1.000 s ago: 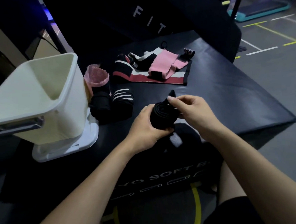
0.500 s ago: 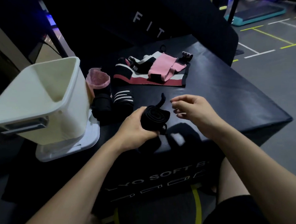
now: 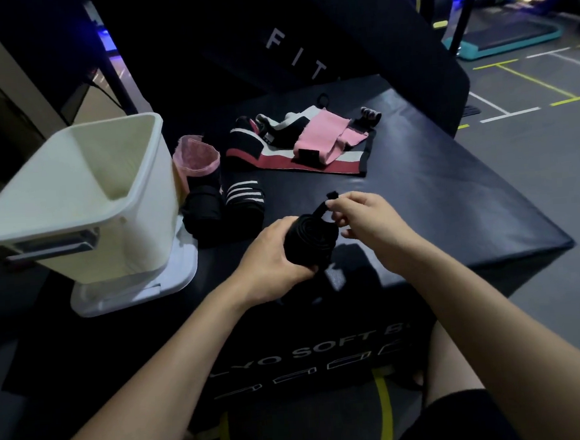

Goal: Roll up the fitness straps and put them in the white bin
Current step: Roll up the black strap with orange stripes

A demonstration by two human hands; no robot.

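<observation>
A rolled black strap [image 3: 312, 237] is held over the front of the black soft box [image 3: 452, 208]. My left hand [image 3: 270, 259] grips the roll from the left. My right hand [image 3: 371, 221] pinches the strap's loose end sticking up at the top of the roll. The white bin [image 3: 84, 199] stands at the left on a white lid, tilted toward me and showing nothing inside. Beside it stand a pink roll [image 3: 196, 157], a black roll [image 3: 202, 210] and a black roll with white stripes [image 3: 246, 200]. Unrolled pink, black and red straps [image 3: 314, 142] lie at the back.
A dark padded panel with white letters [image 3: 298, 57] rises behind the box. The box's right corner drops to grey gym floor with yellow and white lines [image 3: 531, 106]. My knee shows at the lower right.
My right hand, which had let go of the strap half a second ago, has come back and taken the loose end at the roll's top. My left hand kept hold of the roll.
</observation>
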